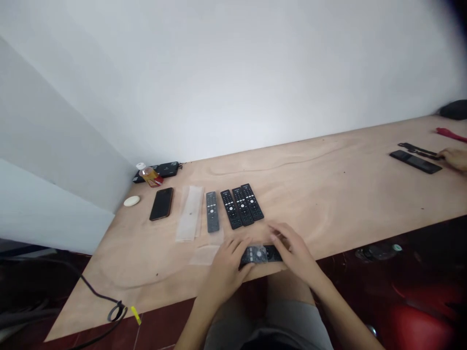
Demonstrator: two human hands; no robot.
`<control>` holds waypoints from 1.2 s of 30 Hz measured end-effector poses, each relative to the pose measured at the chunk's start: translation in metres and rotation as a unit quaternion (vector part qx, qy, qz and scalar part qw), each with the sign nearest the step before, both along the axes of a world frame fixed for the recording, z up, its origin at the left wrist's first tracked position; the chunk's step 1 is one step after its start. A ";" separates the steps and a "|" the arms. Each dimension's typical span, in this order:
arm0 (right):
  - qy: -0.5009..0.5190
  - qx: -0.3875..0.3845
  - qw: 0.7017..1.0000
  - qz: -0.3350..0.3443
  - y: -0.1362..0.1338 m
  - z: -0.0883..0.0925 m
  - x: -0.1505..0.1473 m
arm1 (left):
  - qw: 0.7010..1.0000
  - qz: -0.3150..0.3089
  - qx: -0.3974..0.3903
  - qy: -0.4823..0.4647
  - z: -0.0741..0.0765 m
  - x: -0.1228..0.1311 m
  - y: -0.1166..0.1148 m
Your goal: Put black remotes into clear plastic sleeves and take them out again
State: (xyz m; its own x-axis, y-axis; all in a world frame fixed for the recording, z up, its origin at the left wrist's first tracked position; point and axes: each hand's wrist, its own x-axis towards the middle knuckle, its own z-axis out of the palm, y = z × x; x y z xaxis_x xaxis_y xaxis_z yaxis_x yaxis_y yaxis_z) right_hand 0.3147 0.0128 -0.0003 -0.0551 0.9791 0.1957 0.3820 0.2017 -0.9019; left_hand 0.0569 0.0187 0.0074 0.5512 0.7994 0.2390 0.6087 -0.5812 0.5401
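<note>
Left hand (224,273) and right hand (294,252), fingers curled, clasp a black remote (260,253) (three black remotes (241,204) lie aligned, a grey remote (212,212) beside them)

- My left hand (228,272) and right hand (292,248) hold a black remote control (260,253) at the near edge of the plywood table (328,209).
- Three black remotes (241,205) lie side by side, just beside a grey remote (212,212) and a clear plastic sleeve (189,213).
- Another person's hand (452,159) rests far right.
</note>
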 end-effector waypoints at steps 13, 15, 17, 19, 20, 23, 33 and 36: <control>0.065 -0.064 0.996 0.022 -0.018 -0.012 -0.038 | 1.000 -0.003 0.007 -0.017 -0.002 0.033 -0.004; 0.079 -0.069 0.994 0.009 -0.014 -0.015 -0.034 | 1.000 -0.001 0.005 -0.031 -0.002 0.035 -0.003; 0.076 -0.085 0.993 -0.001 -0.012 -0.019 -0.017 | 0.999 0.008 -0.002 -0.035 -0.001 0.026 -0.001; 0.057 -0.107 0.993 -0.012 -0.013 -0.023 0.011 | 0.999 0.021 -0.013 -0.031 -0.001 0.012 0.000; 0.042 -0.111 0.993 -0.024 -0.014 -0.024 0.026 | 0.999 0.026 -0.019 -0.029 -0.001 0.004 -0.001; -0.016 -0.077 0.994 -0.078 -0.017 -0.023 0.063 | 0.999 0.032 -0.025 -0.035 0.000 -0.012 -0.004; -0.195 0.118 0.942 0.247 -0.013 0.011 0.005 | 0.988 0.107 0.101 -0.043 0.002 -0.048 0.049; -0.217 0.102 0.934 0.267 -0.020 0.015 0.000 | 0.983 0.139 0.118 -0.013 -0.013 -0.068 0.060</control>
